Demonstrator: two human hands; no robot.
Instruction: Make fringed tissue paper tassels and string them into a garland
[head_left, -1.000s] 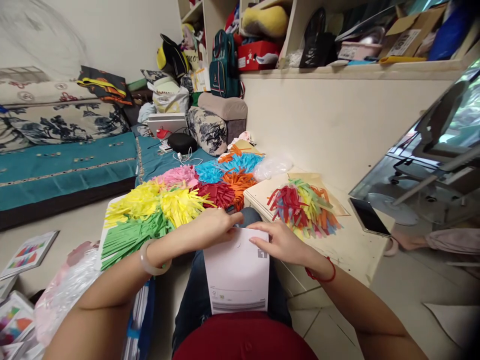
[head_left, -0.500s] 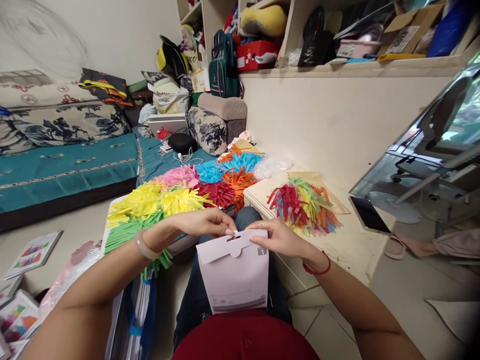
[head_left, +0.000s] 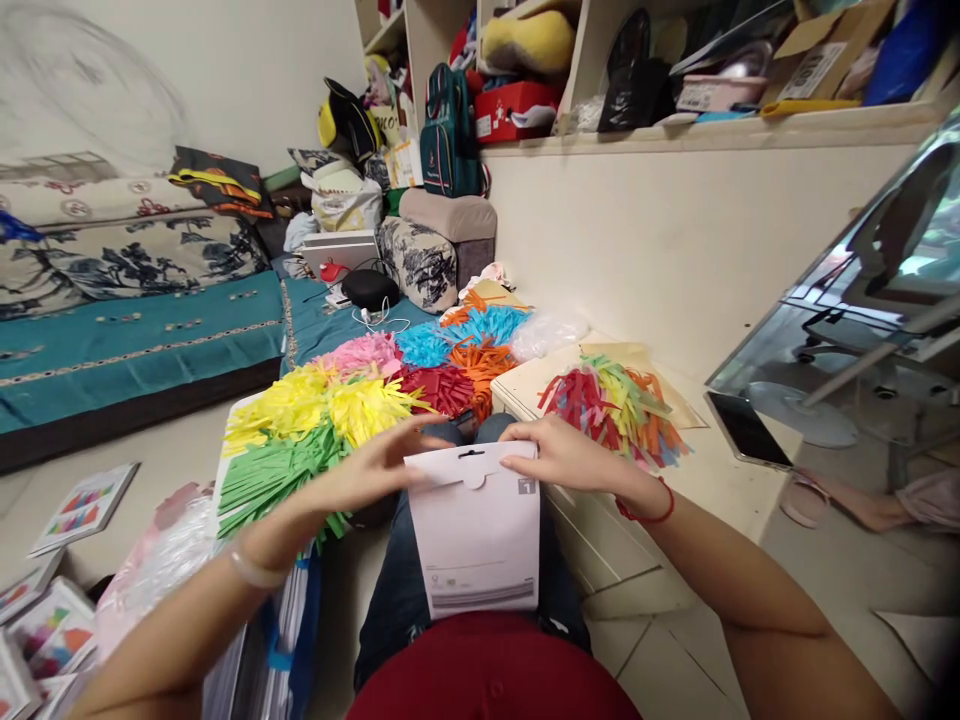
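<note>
A white cardboard packet (head_left: 484,535) stands on my lap, with a hang slot and a round tab at its folded top. My right hand (head_left: 559,452) pinches its top right corner between thumb and fingers. At the top left corner is my left hand (head_left: 382,458), slightly blurred, its fingers apart and the thumb close to the packet's edge; whether it touches the card is unclear. Beyond my hands lie bundles of cut paper strips: yellow (head_left: 300,405), green (head_left: 281,475), dark red (head_left: 439,388) and orange (head_left: 480,370).
To the right, a pale wooden table (head_left: 720,510) bears a mixed-colour strip bundle (head_left: 615,405) and a phone (head_left: 746,430). Several printed packets (head_left: 86,508) lie on the floor at left, near a blue-edged bag (head_left: 281,640). Another person's foot (head_left: 847,500) shows at right.
My left hand has left the hang slot and moved left and down to the packet's corner, its fingers spreading. The folded top now lies flatter. My right hand keeps its corner.
</note>
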